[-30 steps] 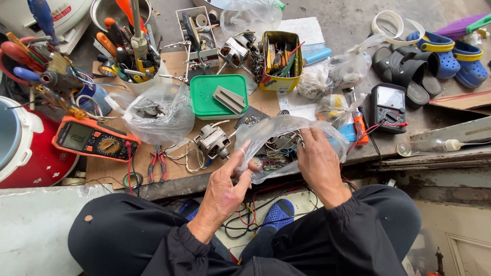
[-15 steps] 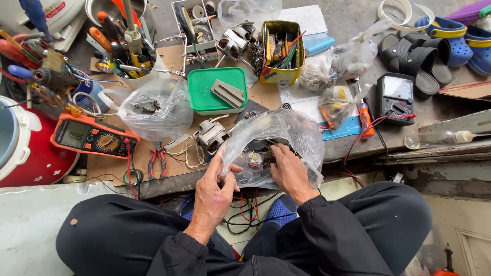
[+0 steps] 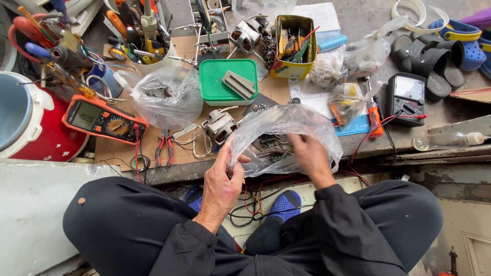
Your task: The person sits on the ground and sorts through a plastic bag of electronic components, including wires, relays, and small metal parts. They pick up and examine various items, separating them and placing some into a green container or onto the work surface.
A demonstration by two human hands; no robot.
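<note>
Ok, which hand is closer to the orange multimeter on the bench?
Left. The left hand grips the near edge of the clear plastic bag, right of the orange multimeter. The right hand reaches into the bag, farther right.

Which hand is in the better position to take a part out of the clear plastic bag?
Probably the right hand. It is already inside the clear plastic bag, close to the small parts at its bottom. The left hand is outside, gripping the bag's edge and holding it open.
</note>
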